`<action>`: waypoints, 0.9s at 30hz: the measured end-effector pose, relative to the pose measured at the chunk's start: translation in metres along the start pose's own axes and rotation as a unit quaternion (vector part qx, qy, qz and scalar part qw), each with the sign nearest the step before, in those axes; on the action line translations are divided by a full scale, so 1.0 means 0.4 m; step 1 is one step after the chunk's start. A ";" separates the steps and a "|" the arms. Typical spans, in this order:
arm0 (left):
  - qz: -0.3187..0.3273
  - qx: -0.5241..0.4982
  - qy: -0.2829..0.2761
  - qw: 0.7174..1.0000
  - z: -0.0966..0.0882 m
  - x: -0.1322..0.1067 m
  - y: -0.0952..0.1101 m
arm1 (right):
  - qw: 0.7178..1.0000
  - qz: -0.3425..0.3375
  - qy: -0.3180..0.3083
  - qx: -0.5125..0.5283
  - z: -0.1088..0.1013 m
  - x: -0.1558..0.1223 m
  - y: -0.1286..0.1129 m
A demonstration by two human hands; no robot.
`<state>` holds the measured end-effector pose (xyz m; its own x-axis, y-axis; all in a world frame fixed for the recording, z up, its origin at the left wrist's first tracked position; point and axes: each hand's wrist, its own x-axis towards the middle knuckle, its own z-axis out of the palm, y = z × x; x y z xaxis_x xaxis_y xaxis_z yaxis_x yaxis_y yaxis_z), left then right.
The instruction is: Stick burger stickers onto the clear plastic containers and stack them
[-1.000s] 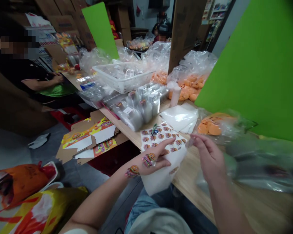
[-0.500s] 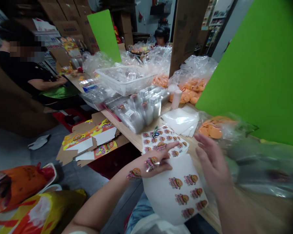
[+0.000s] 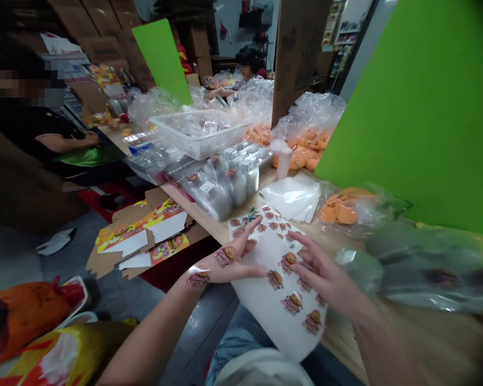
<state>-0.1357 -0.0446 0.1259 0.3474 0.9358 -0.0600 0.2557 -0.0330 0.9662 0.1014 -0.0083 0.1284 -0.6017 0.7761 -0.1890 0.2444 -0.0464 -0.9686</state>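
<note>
A white sticker sheet point(image 3: 265, 316) with rows of burger-character stickers lies at the table's near edge, its lower corner hanging over my lap. My left hand point(image 3: 235, 260) is over the sheet's left side, thumb and forefinger stretched apart. One burger sticker point(image 3: 225, 256) is on the back of that hand and a second sticker point(image 3: 198, 277) is on the wrist. My right hand point(image 3: 326, 273) reaches over the sheet's right side with its fingers apart; whether the fingertips touch it, I cannot tell. More printed sticker sheets point(image 3: 270, 215) lie just behind, with a small dark green object on them.
Behind are packed clear plastic cups point(image 3: 221, 187), a white basket point(image 3: 201, 147), a pink bottle point(image 3: 284, 163) and white sheets point(image 3: 292, 195). Bagged orange discs point(image 3: 338, 212) are at right beside a green panel point(image 3: 418, 123). Flattened boxes point(image 3: 145, 230) lie left; a person point(image 3: 28, 128) sits beyond.
My right hand has moved left, over the sticker sheet. My left hand has drawn back to the left with its fingers spread wider. The sheet has shifted and turned; the view has shifted slightly.
</note>
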 end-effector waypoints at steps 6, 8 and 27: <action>0.042 -0.033 0.004 0.999 0.001 0.037 0.000 | 0.982 -0.108 0.060 -0.145 0.014 0.021 0.019; 0.043 -0.014 0.022 0.999 0.010 0.045 -0.006 | 0.930 -0.188 0.210 -0.234 0.029 0.017 0.034; 0.082 0.201 0.014 0.976 0.079 0.049 0.053 | 0.874 -0.097 0.476 0.030 0.012 0.034 0.014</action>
<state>-0.0951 -0.0380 0.1372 0.3898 0.9155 0.0998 0.5334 -0.3128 0.7859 0.0910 -0.0010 0.1195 0.2847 0.9430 0.1724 0.1507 0.1335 -0.9795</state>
